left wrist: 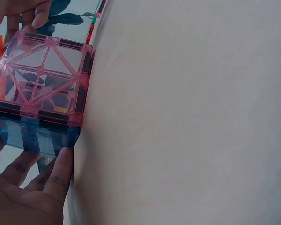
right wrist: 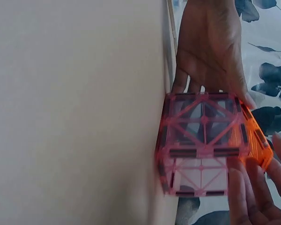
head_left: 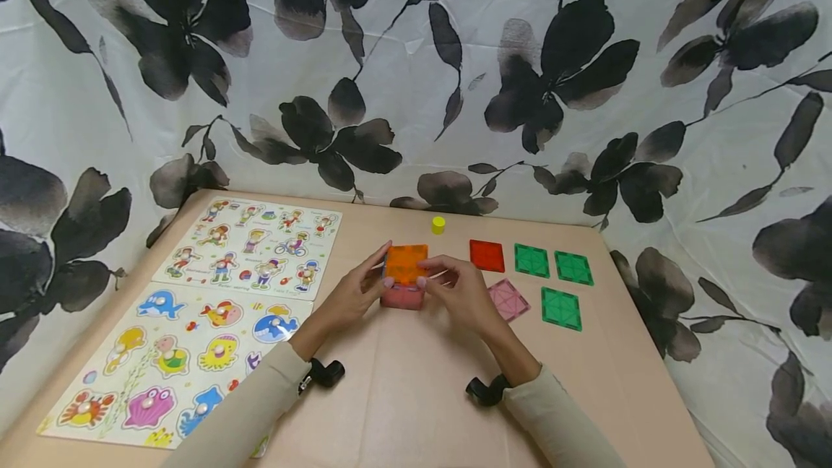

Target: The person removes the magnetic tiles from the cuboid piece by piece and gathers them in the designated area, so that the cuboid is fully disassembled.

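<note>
Through the head camera I have the magnetic-tile box on the table, between left hand and right hand, fingers of both gripping it, neither clearly nearer. The left wrist view shows me fingertips against its blue tile; the right wrist view, fingers by its orange tile.

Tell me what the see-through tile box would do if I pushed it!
The tile box would probably slide rather than roll, because its sides are flat. It's likely light for its size, since its walls look thin and you can see inside. A hard push might pop it apart, as it seems built from separate square tiles.
</note>
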A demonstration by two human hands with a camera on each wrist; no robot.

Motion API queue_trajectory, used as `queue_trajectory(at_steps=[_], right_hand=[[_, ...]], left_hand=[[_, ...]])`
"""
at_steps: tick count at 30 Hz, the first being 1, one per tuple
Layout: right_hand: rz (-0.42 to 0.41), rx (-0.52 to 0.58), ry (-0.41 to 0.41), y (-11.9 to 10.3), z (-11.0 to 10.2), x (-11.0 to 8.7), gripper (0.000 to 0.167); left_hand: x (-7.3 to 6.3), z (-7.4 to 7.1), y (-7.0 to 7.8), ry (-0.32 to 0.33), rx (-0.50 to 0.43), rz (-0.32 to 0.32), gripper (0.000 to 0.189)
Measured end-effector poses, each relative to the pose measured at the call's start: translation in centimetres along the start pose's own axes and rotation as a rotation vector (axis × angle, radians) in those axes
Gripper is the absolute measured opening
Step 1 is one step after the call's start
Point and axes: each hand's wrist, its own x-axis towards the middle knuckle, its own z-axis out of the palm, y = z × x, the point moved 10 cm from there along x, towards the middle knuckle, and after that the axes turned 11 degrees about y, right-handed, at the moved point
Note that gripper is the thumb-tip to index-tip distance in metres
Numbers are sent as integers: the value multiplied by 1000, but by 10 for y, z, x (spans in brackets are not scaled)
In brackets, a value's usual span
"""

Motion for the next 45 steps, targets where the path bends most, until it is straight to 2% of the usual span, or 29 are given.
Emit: queue_trajectory(at_steps=[4,9,18,29,34,39,45], right_hand=[[7,35,21,-5,1,4,21],[38,86,8,-10,5,8,19],[191,248,36,-4,5,10,20],[305,388,46,8,1,10,21],[326,418,50,7,-4,9,22],[303,447,67,3,-17,11,21],[286,467,119,6,-42,9,25]], left_hand=[[1,-1,-1,-8,-4,3,71],[0,-2,-3,-14,-6,5,71],[-1,0,-4,-16,-30,-3,71],[2,1,0,-27,-32,-1,74],[3,-1,1,-32,-28,-14,74],[6,-3,5,-24,-16,17,73],[13,-1,11,-31,-82,48,64]])
